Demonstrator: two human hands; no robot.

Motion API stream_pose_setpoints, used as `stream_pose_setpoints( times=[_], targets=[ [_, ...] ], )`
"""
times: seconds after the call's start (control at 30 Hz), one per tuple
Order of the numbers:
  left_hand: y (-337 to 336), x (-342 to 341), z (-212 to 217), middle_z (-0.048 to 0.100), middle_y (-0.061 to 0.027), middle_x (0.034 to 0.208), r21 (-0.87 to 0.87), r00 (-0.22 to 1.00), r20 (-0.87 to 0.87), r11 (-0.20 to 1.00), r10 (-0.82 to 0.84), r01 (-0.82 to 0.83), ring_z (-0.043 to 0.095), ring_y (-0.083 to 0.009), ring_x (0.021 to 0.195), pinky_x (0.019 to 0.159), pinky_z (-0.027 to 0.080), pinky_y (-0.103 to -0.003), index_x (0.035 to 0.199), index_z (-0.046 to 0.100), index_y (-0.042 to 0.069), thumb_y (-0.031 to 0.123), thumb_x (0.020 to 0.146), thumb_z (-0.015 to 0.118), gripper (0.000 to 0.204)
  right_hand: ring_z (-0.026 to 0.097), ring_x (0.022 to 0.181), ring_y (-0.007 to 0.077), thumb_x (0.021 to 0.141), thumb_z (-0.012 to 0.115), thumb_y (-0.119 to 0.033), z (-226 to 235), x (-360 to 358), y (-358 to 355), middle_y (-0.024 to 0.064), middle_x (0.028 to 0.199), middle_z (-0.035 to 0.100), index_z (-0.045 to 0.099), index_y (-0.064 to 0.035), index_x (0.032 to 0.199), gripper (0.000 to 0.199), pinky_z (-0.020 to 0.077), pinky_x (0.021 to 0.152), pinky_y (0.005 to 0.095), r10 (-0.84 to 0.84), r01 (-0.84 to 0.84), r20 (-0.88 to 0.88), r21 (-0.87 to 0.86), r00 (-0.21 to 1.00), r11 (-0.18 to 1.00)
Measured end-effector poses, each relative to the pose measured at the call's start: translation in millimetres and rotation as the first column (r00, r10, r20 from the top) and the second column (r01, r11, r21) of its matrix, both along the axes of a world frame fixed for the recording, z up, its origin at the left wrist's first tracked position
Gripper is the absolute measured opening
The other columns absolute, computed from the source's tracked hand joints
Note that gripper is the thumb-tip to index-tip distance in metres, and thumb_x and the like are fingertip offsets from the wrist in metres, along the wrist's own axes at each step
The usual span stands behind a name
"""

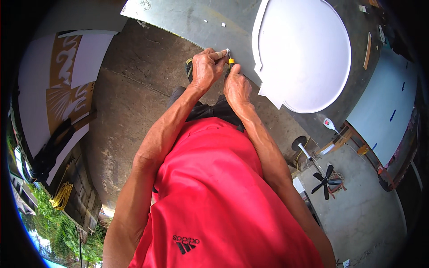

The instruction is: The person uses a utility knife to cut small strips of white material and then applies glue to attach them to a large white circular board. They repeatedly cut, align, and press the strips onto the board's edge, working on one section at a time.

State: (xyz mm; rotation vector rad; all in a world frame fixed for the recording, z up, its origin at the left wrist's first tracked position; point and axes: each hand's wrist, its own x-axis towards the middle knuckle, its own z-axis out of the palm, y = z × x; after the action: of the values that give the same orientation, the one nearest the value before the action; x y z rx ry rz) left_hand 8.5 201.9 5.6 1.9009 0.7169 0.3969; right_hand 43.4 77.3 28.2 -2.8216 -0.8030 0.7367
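Both my hands meet at the near edge of a grey table. My left hand is closed, its fingertips pinching a small white piece at the edge. Wrapped in my right hand is a slim hand tool with a yellow-and-black handle. Its thin metal end points at the white piece; whether it is a screwdriver or a knife I cannot tell. Just right of my hands lies a large white rounded panel with a raised rim and a notched, angular corner.
Small white scraps lie on the table. A white power strip or plug hangs by its right edge. On the floor at right stands a black-bladed fan. Brown-and-white patterned panels are at left, above a coiled yellow cord.
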Motion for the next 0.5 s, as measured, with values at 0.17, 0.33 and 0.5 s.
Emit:
stream_pose_setpoints(
  times=[0.17,0.33,0.5],
  targets=[
    [-1.9,-1.3,-2.4,0.065,-0.0128,0.070,0.009,1.000,0.003,1.000,0.022,-0.022,0.059,-0.0208,0.056,0.055,0.046,-0.034,0.102,0.080,0.006,0.010,0.080,0.081,0.022,0.071,0.077,0.0457,0.093,0.060,-0.011,10.2,4.4,5.3,0.0276,0.078,0.069,0.039,0.0015,0.106,0.027,0.0593,0.067,0.0516,-0.060,0.059,-0.088,-0.022,0.994,0.998],
    [-1.1,2.1,2.1,0.067,-0.0156,0.073,0.010,1.000,-0.029,1.000,0.010,-0.010,0.066,-0.0296,0.064,0.061,0.052,-0.038,0.099,0.080,0.004,0.012,0.080,0.078,0.021,0.070,0.073,0.0467,0.095,0.058,-0.013,5.2,0.4,-10.2,0.0291,0.074,0.067,0.038,0.0027,0.105,0.027,0.0566,0.063,0.0539,-0.037,0.041,-0.087,0.040,0.995,0.998],
    [0.2,-1.7,4.2,0.073,-0.0117,0.082,-0.143,0.993,-0.082,0.985,0.088,-0.099,0.067,-0.0179,0.068,0.066,0.054,-0.031,0.108,0.077,0.001,0.011,0.085,0.075,0.025,0.067,0.072,0.0499,0.098,0.057,-0.017,10.5,-0.3,-25.4,0.0305,0.071,0.064,0.038,0.0029,0.108,0.029,0.0509,0.060,0.0557,-0.119,0.191,-0.275,0.251,0.954,0.949]
  ],
)
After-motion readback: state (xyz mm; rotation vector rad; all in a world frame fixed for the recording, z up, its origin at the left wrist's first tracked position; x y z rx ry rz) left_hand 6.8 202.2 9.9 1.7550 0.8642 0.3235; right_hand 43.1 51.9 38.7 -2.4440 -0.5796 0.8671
